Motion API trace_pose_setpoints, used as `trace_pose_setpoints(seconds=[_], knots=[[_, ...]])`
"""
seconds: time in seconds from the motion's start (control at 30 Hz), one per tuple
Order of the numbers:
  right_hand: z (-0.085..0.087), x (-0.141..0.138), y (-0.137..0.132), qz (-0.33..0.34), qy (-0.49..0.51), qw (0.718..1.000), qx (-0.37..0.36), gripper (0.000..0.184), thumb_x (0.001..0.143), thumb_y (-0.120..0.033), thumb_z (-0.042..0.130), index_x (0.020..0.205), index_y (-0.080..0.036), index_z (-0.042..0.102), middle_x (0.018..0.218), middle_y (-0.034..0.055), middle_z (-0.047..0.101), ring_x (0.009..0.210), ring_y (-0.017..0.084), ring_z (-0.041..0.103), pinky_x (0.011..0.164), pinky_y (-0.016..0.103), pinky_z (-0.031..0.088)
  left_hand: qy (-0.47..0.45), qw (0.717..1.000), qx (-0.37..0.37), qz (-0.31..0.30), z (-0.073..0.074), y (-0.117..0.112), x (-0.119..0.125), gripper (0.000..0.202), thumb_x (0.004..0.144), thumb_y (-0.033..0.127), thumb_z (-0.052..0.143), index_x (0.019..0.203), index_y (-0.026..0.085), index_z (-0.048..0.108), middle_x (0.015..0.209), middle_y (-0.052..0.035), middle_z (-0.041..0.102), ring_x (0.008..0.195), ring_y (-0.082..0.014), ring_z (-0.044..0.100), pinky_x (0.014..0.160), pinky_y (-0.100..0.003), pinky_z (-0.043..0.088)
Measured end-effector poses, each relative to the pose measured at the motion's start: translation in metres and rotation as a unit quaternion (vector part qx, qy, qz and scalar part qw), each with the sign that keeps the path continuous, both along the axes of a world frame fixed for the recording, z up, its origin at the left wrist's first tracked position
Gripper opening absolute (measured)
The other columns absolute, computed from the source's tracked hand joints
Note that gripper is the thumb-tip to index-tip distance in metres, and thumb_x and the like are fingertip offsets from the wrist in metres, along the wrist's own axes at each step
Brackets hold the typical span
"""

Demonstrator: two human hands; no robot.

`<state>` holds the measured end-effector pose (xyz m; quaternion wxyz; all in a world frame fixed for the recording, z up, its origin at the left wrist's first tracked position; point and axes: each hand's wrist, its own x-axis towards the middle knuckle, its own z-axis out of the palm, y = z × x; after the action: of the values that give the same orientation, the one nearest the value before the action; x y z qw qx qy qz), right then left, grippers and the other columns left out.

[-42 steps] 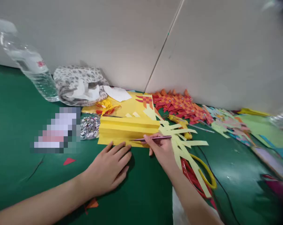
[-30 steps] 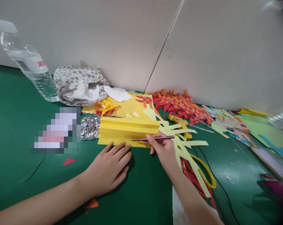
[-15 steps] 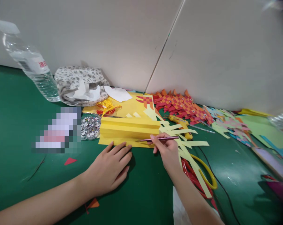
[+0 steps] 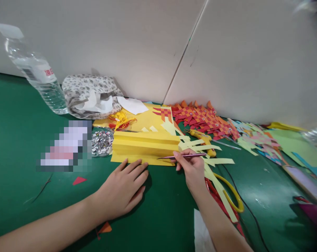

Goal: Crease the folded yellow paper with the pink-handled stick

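Note:
A sheet of yellow paper (image 4: pixel 137 150) with folds running along its length lies in front of me on the green table. My left hand (image 4: pixel 128 187) rests flat with its fingers stretched, the fingertips on the paper's near edge. In my right hand (image 4: pixel 191 168) is a slim purplish pen (image 4: pixel 195 155), held in a pinch; its thin dark tip touches or hovers just over the paper near the bottom fold. Pale yellow paper strips (image 4: pixel 218 161) are strewn beside and beyond my right hand.
Left stand a water bottle (image 4: pixel 40 73), a patterned cloth bag (image 4: pixel 91 91), a pixelated phone-like object (image 4: pixel 66 143) and a bag of googly eyes (image 4: pixel 102 142). Right are woven red-orange paper fish (image 4: pixel 202 117), a yellow glue gun (image 4: pixel 207 141), yellow-handled scissors (image 4: pixel 237 196) and a black cable (image 4: pixel 249 211).
My right hand has slid a little to the right with the pen, whose tip has moved rightward along the yellow paper. The left hand has stayed in place.

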<state>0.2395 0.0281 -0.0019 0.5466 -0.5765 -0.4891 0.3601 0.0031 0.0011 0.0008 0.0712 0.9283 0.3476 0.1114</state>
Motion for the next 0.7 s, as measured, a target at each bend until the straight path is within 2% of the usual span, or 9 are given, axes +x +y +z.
trace_pose_setpoints(seconds=[0.13,0.27,0.4,0.7], knots=[[0.004,-0.007,-0.002,0.000,-0.002,1.000,0.013,0.026,0.075,-0.038,0.075,0.070,-0.019,0.058,0.057,-0.0001,0.068,0.039,0.009,0.052,0.039,0.020,0.039,-0.001,1.000,-0.001,0.001,0.000,0.000,0.000,0.034,0.095,0.031,0.035,0.122,0.020,0.053,0.139,-0.0066,0.052,0.129,-0.0289,0.045,0.104,-0.053,0.038],[0.010,-0.017,-0.003,0.036,-0.018,0.999,-0.017,0.028,0.076,-0.042,0.073,0.070,-0.019,0.058,0.065,0.0029,0.071,0.039,0.009,0.049,0.039,0.022,0.038,-0.002,1.000,-0.005,0.002,0.002,0.000,0.001,0.035,0.095,0.030,0.035,0.123,0.020,0.053,0.138,-0.0068,0.052,0.129,-0.0294,0.045,0.104,-0.054,0.038],[0.012,-0.021,-0.003,0.057,-0.031,0.997,-0.031,0.030,0.075,-0.045,0.072,0.070,-0.019,0.058,0.065,0.0036,0.071,0.038,0.010,0.048,0.039,0.023,0.038,-0.002,1.000,-0.006,0.004,0.002,0.000,0.001,0.034,0.095,0.031,0.035,0.122,0.021,0.054,0.138,-0.0062,0.052,0.129,-0.0292,0.045,0.104,-0.054,0.038],[0.011,-0.019,-0.003,0.041,-0.036,0.998,-0.029,0.029,0.075,-0.042,0.073,0.069,-0.019,0.057,0.062,0.0026,0.070,0.039,0.009,0.048,0.039,0.021,0.038,-0.005,1.000,0.002,0.003,0.002,0.000,0.001,0.034,0.095,0.030,0.037,0.122,0.020,0.054,0.137,-0.0069,0.053,0.128,-0.0295,0.046,0.103,-0.053,0.038]])
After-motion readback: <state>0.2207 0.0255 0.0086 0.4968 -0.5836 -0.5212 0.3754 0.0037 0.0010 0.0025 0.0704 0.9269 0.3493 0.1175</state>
